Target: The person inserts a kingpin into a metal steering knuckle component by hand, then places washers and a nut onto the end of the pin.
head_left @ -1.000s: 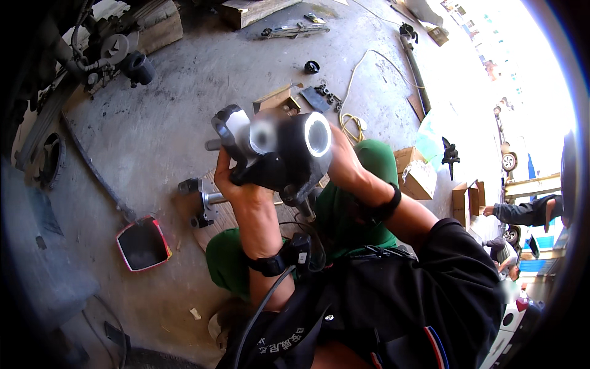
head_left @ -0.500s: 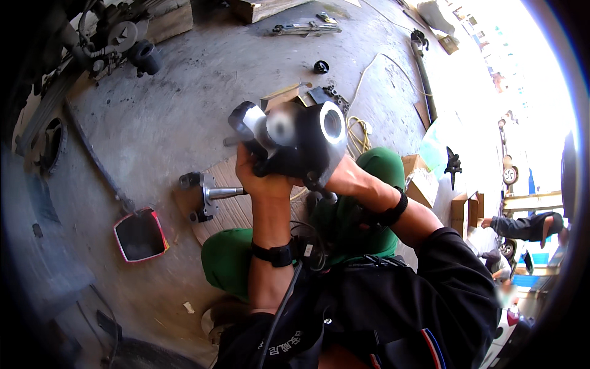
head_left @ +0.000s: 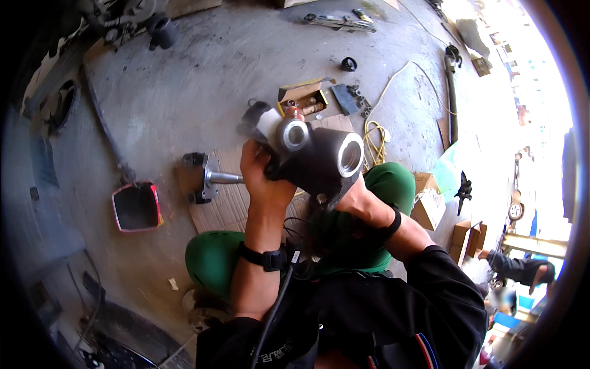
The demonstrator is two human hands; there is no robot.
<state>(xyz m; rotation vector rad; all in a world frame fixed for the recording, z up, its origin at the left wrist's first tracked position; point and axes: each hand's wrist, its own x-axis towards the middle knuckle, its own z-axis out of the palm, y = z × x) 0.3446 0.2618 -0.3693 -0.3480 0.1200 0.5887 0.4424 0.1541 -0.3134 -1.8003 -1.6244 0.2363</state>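
Up in front of my knees I hold a heavy black steering knuckle (head_left: 316, 157) with bright bored holes, tilted with two round openings facing up. My left hand (head_left: 265, 172) is closed round its left side, the thumb against the casting. My right hand (head_left: 354, 195) grips it from the lower right; most of its fingers are hidden behind the metal. A fingertip shows at the knuckle's far edge, though I cannot tell whose hand it belongs to. Left of my left wrist, a similar knuckle with a silver spindle (head_left: 206, 178) lies on flattened cardboard (head_left: 230, 212).
Beyond my hands lies an opened small box (head_left: 301, 92) holding metal parts, beside a dark blue flat piece (head_left: 344, 99). Yellow cord (head_left: 375, 144) coils at the right near cardboard boxes (head_left: 428, 206). A red-rimmed black container (head_left: 136, 208) sits left. Another person (head_left: 522, 269) is far right.
The knuckle has turned slightly in my hands, so its smaller bored hole shows more plainly. My view has shifted, and the small box behind it is more exposed.
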